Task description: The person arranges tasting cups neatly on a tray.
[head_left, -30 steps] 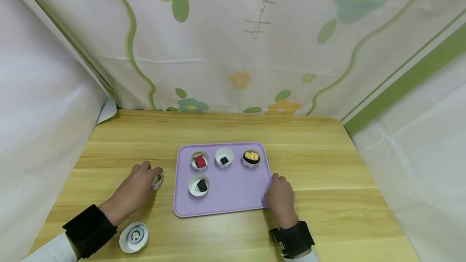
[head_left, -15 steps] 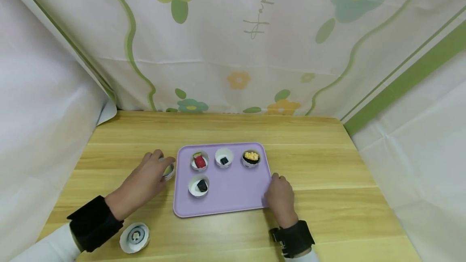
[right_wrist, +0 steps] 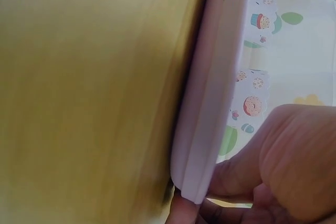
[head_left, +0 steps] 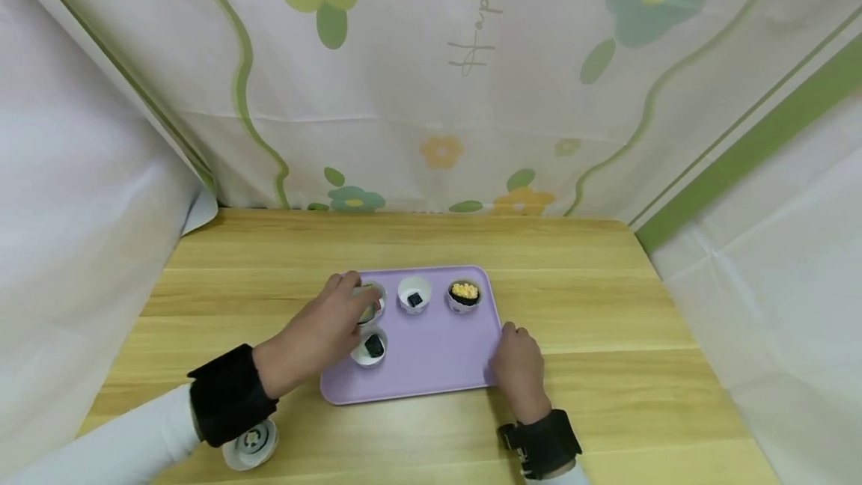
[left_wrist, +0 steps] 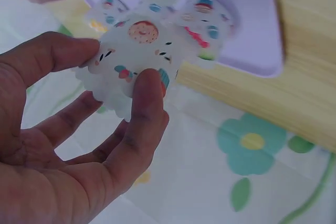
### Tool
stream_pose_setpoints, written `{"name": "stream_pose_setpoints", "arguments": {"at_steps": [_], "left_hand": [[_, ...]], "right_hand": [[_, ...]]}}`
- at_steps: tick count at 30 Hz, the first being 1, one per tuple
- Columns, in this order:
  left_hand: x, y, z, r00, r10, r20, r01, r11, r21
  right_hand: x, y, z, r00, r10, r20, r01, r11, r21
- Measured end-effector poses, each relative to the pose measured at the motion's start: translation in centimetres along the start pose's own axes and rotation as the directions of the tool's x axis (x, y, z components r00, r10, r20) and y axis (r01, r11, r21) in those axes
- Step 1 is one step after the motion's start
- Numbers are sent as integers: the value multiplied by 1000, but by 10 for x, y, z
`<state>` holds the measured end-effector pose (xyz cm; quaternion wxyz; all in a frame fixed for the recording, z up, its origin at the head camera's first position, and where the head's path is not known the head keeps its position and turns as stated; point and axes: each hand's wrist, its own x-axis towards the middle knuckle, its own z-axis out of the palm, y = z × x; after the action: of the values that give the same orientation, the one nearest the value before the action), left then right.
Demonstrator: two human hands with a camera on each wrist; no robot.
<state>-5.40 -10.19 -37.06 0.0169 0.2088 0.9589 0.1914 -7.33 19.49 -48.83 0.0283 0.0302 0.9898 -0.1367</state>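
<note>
My left hand (head_left: 319, 335) pinches a small white paper baking cup (left_wrist: 123, 56) printed with donuts, thumb on one side and fingers on the other. It is over the left part of the purple tray (head_left: 438, 365), overlapping the back-left cup with the red-topped sushi in the head view. Just in front of that hand stands a cup with a black piece (head_left: 373, 345). At the tray's right edge, my right hand (head_left: 518, 365) grips the rim, a fingertip showing under the edge in the right wrist view.
Along the tray's back stand a cup with a small dark cube (head_left: 414, 296) and a cup with corn-topped sushi (head_left: 465, 294). Another cup with a ringed piece (head_left: 252, 440) sits on the wooden table (head_left: 606, 410) beside the left wristband. A flowered curtain (head_left: 404, 58) hangs behind.
My left hand has carried the paper cup from the table left of the tray rightward, over the tray's left part. The right hand has stayed at the tray's edge.
</note>
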Motion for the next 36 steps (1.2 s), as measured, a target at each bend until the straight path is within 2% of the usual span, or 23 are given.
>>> {"name": "stream_pose_setpoints", "arguments": {"at_steps": [6, 12, 22, 28, 33, 36], "left_hand": [[13, 21, 9, 997, 35, 69, -36, 999, 12], [18, 31, 22, 990, 105, 97, -107, 994, 15], [21, 38, 42, 965, 239, 109, -247, 967, 63], [23, 39, 51, 949, 281, 142, -297, 948, 110], [24, 40, 58, 944, 280, 173, -303, 945, 125], [25, 40, 63, 939, 291, 180, -320, 934, 159]], "right_hand": [[0, 1, -1, 1000, 2, 4, -2, 1000, 5], [-2, 3, 2, 1000, -9, -12, 9, 1000, 1], [0, 3, 3, 1000, -11, -18, 11, 1000, 2], [-1, 0, 2, 1000, -12, -29, 12, 1000, 6], [-1, -1, 0, 999, -18, -31, 18, 1000, 3], [-2, -1, 0, 1000, -12, -26, 12, 1000, 0]]}}
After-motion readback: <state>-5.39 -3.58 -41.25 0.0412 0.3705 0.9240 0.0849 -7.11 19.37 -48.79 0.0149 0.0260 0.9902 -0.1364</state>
